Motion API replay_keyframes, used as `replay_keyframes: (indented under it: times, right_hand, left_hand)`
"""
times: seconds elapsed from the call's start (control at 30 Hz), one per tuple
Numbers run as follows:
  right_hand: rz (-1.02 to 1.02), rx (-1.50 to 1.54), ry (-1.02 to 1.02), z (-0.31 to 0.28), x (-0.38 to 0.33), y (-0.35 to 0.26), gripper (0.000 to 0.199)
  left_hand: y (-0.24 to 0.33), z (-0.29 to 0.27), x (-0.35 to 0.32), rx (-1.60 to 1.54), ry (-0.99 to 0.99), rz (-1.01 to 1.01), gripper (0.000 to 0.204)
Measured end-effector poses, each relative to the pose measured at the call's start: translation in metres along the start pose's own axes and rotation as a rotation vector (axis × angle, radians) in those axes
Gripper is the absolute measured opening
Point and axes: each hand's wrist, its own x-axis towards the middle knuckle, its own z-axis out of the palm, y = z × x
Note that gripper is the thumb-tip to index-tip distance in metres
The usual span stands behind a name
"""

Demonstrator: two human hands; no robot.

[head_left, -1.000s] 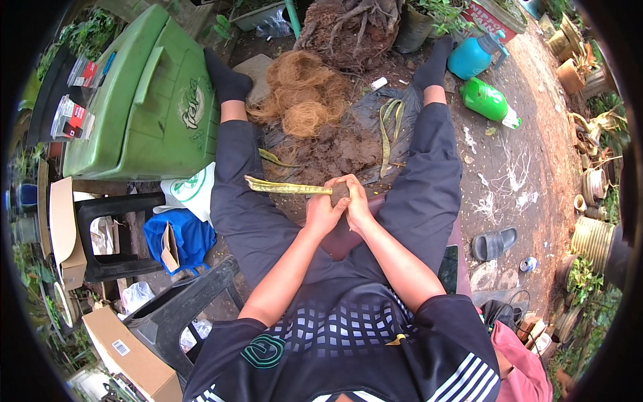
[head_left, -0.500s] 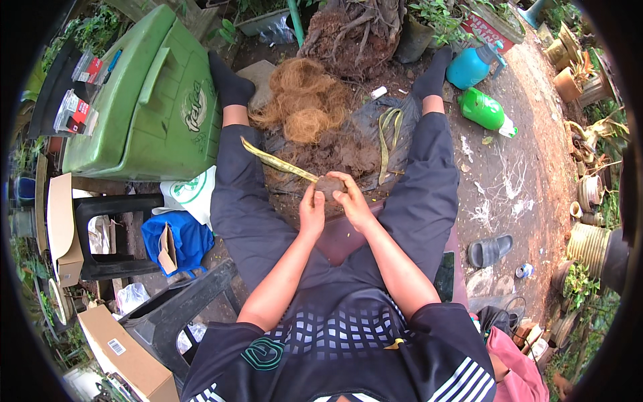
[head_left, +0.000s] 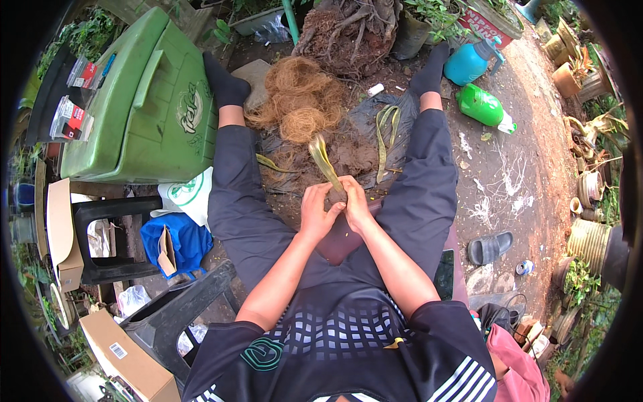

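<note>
Between my legs, both hands close round a small brown soil ball [head_left: 337, 197] with a striped yellow-green leafy plant [head_left: 323, 159] rising from it. My left hand [head_left: 317, 212] cups the left side, its thumb across the near face. My right hand [head_left: 356, 204] wraps the right side, and the fingers hide much of the ball. Beyond them lies a black plastic sheet [head_left: 368, 120] bearing loose brown soil [head_left: 348, 153] and a tangled heap of coconut fibre [head_left: 298, 90]. Long loose leaves [head_left: 383, 144] rest on the sheet's right.
A green cooler box [head_left: 144, 100] stands left, near a blue bag [head_left: 175, 242] and black plastic stools [head_left: 114, 231]. To the right are a blue spray bottle [head_left: 471, 63], a green bottle [head_left: 481, 106], white string [head_left: 506, 187], a sandal [head_left: 490, 248] and a can [head_left: 524, 267].
The plant has swung from pointing left to pointing away from me, turned with the soil ball. My left hand's fingers have shifted round the ball, and a loose leaf at left is now uncovered.
</note>
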Motion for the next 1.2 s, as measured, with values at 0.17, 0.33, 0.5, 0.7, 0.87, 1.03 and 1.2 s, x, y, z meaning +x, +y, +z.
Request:
replay_keyframes:
  times: [0.17,0.33,0.5,0.7,0.87,1.03,1.2]
  right_hand:
    - [0.013,0.111,0.08,0.002,-0.001,0.001,0.026]
    - [0.091,0.243,0.001,0.009,-0.011,-0.006,0.035]
    - [-0.107,-0.422,-0.106,0.018,-0.016,-0.003,0.058]
    - [-0.292,-1.148,-0.154,0.028,-0.043,-0.02,0.065]
    - [-0.423,-1.179,-0.146,0.031,-0.043,-0.035,0.066]
    - [-0.44,-1.136,-0.172,0.026,-0.039,-0.033,0.072]
    - [-0.435,-1.094,-0.178,0.026,-0.032,-0.026,0.07]
  left_hand:
    - [-0.002,0.002,-0.002,-0.026,-0.015,0.032,0.059]
    - [-0.004,0.018,-0.001,-0.451,0.045,-0.243,0.049]
    - [-0.02,0.014,-0.003,-0.862,0.039,-0.614,0.034]
    - [-0.038,0.004,0.001,-1.121,0.181,-0.783,0.037]
    - [-0.031,-0.003,0.0,-1.36,0.051,-0.805,0.051]
    - [-0.024,-0.001,0.003,-1.319,-0.083,-0.803,0.065]
    - [-0.025,0.002,0.004,-1.314,-0.077,-0.703,0.076]
